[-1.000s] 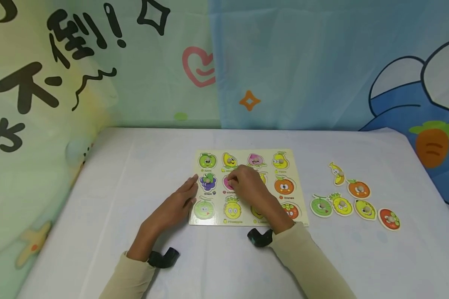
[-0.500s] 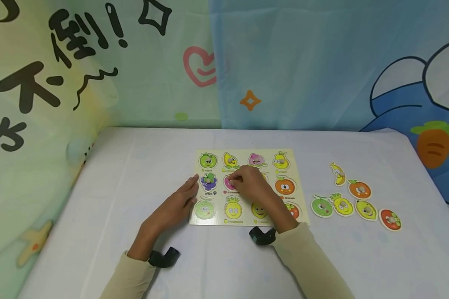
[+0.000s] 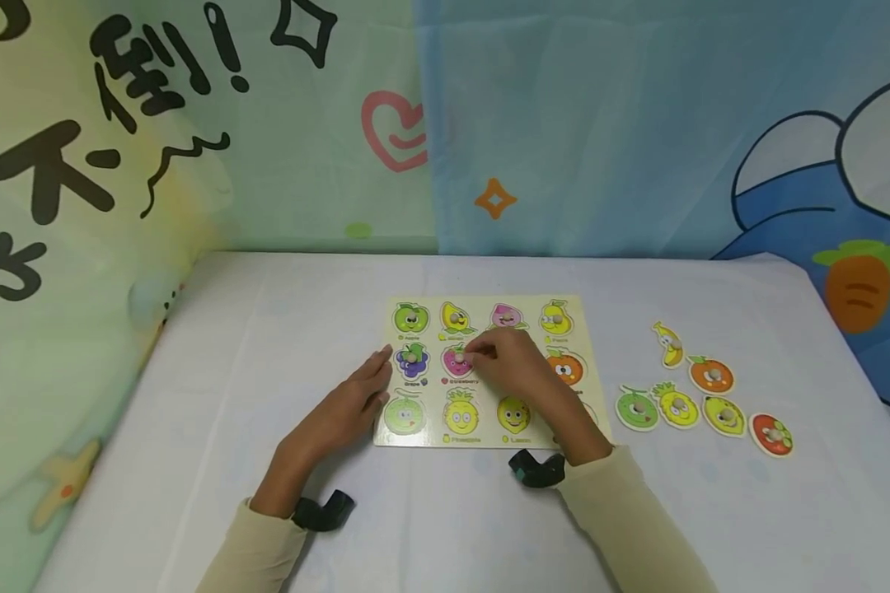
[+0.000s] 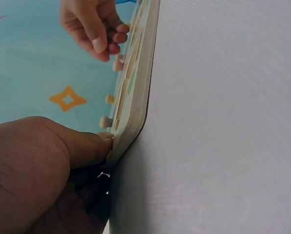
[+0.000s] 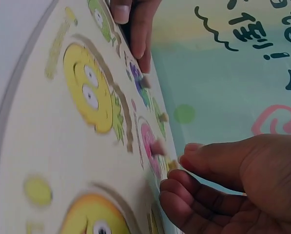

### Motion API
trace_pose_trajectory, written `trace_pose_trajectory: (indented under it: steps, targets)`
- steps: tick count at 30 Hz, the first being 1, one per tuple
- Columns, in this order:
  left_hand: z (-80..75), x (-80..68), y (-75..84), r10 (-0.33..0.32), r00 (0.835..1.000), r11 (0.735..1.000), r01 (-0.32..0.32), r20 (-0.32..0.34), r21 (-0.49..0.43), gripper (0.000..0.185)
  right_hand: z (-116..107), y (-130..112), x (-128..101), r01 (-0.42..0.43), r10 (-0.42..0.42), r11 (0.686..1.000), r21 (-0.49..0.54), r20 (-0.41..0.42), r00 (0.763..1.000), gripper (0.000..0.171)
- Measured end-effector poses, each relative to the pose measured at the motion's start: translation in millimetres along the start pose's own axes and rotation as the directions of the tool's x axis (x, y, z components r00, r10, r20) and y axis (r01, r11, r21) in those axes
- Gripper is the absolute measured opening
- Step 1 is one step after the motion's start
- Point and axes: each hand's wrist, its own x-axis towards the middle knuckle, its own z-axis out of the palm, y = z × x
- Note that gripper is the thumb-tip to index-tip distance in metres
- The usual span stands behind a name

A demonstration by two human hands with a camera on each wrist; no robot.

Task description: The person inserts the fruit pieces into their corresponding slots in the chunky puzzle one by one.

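On the white table lies a fruit puzzle board (image 3: 433, 399), printed with rows of smiling fruits. A pink strawberry piece (image 3: 452, 363) with a small wooden knob (image 5: 158, 147) sits in its middle row. My right hand (image 3: 515, 366) hovers just right of that piece; in the right wrist view its loosely bent fingers and thumb stand apart from the knob and hold nothing. My left hand (image 3: 344, 408) rests against the board's left edge, fingers fairly straight, with the thumb (image 4: 94, 146) touching the edge near a corner. The right forearm covers part of the board's lower right.
Right of the board lie several loose knobbed pieces: a banana (image 3: 668, 344), an orange (image 3: 711, 375), a green melon (image 3: 637, 409), a pineapple (image 3: 678, 407), a lemon (image 3: 724, 416) and a red piece (image 3: 772, 435). A printed cloth (image 3: 564, 132) hangs behind the table.
My right hand has let go of the strawberry piece's knob and shifted slightly right, so the piece now shows in its slot. The left hand stays at the board's edge.
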Motion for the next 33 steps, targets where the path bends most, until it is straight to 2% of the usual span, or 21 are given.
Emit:
trace_pose_trajectory:
  steps: [7,14,20,33]
  targets:
    - [-0.5,-0.4,0.1,-0.003,1.000,1.000,0.003,0.002,-0.003,0.053,-13.4,12.4,-7.2,0.026,-0.026,0.999,0.037,-0.020,0.999,0.018]
    - [-0.8,-0.1,0.2,-0.009,1.000,1.000,0.009,0.004,0.000,0.052,-29.2,26.0,-12.1,0.038,-0.035,0.999,0.037,-0.092,0.995,0.021]
    - [-0.7,1.5,-0.5,-0.013,1.000,1.000,0.013,0.010,0.001,0.053,-46.9,39.5,-17.3,0.024,-0.019,0.999,0.030,-0.155,0.988,0.025]
    - [0.3,1.3,-2.9,0.012,1.000,1.000,-0.012,0.003,-0.009,0.054,-79.0,76.4,-37.9,-0.060,0.065,0.998,0.027,-0.214,0.975,0.034]
